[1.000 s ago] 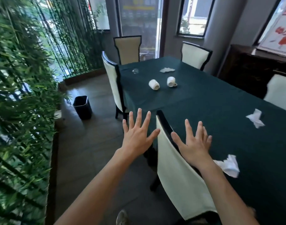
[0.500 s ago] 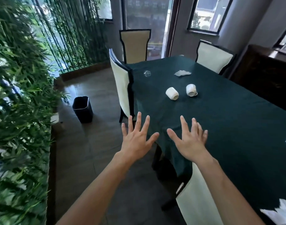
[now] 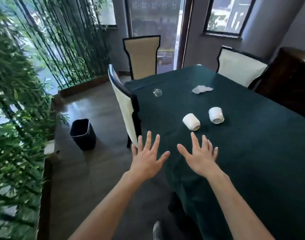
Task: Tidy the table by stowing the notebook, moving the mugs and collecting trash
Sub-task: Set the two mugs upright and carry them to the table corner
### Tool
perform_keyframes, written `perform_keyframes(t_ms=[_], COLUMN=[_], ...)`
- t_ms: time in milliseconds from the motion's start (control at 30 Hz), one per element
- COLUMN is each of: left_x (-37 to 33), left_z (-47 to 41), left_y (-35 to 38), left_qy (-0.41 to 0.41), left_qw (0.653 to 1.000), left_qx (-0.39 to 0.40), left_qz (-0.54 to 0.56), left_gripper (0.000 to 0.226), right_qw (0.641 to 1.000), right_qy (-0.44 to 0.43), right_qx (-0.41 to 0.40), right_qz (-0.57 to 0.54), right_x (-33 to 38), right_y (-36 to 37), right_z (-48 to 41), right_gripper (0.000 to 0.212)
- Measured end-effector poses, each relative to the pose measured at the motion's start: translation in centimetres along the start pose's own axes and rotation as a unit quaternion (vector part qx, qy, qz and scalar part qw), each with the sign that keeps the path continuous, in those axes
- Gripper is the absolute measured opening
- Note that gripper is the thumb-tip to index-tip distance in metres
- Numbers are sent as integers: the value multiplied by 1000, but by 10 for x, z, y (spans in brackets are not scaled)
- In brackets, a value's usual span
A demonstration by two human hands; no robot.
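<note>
Green-clothed table (image 3: 252, 153) cut off right; clear object (image 3: 157, 92) indistinct.

Left hand (image 3: 146, 159) and right hand (image 3: 200, 156) outstretched, fingers spread, empty.

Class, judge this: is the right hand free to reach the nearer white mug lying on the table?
Probably yes: the right hand is open and empty, and only bare tablecloth separates it from the nearer mug.

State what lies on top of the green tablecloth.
On the green tablecloth: two white mugs on their sides, a crumpled tissue and a small clear glass object. The table underneath is covered.
</note>
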State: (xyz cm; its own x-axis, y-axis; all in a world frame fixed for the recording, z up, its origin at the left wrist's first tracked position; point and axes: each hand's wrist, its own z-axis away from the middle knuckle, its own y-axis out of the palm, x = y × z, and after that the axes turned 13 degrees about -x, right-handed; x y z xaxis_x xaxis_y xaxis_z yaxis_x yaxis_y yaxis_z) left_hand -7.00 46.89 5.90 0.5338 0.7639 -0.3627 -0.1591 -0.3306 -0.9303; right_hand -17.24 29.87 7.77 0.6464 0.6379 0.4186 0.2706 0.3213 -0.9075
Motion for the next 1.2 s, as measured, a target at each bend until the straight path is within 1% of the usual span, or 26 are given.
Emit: perform_keyframes(t_ms=[100, 200, 300, 367, 467, 567, 633, 700, 833, 900, 1000, 1133, 1200], left_x=[-8, -20, -28, -31, -33, -37, -41, -46, -56, -61, -69, -75, -75], left_z=[-56, -105, -144, -166, -201, -236, -259, -283, -327, -344, -365, -380, -381], left_y=[7, 14, 25, 33, 52, 78, 96, 110, 134, 142, 150, 157, 159], left_qy=[-3, -11, -34, -56, -121, -203, -260, -307, -371, -390, -406, -399, -410], left_qw=[1000, 998, 989, 975, 945, 905, 865, 825, 763, 746, 730, 718, 709], left_qx=[24, 51, 97, 128, 167, 203, 230, 250, 273, 293, 319, 355, 354], left_qz=[8, 43, 110, 171, 253, 315, 362, 404, 453, 454, 447, 447, 452], left_gripper=[80, 79, 77, 77, 74, 69, 62, 58, 54, 51, 46, 31, 25], right_qw=[1000, 999, 998, 997, 993, 982, 972, 964, 942, 927, 906, 879, 872], right_qy=[16, 33, 54, 66, 96, 141, 172, 201, 270, 309, 358, 415, 425], right_qx=[8, 11, 27, 31, 28, 22, 14, 4, -29, -36, -40, -15, 1], right_qz=[-17, -28, -37, -39, -59, -124, -162, -177, -195, -211, -223, -234, -243], right_x=[2, -1, -6, -10, -19, -31, -37, -42, -52, -55, -58, -64, -65], right_y=[9, 17, 24, 30, 39, 47, 52, 57, 71, 77, 84, 94, 99], right_z=[-56, -101, -137, -159, -194, -225, -245, -266, -311, -332, -360, -388, -392], right_gripper=[89, 87, 85, 85, 82, 80, 76, 69, 57, 54, 53, 52, 53])
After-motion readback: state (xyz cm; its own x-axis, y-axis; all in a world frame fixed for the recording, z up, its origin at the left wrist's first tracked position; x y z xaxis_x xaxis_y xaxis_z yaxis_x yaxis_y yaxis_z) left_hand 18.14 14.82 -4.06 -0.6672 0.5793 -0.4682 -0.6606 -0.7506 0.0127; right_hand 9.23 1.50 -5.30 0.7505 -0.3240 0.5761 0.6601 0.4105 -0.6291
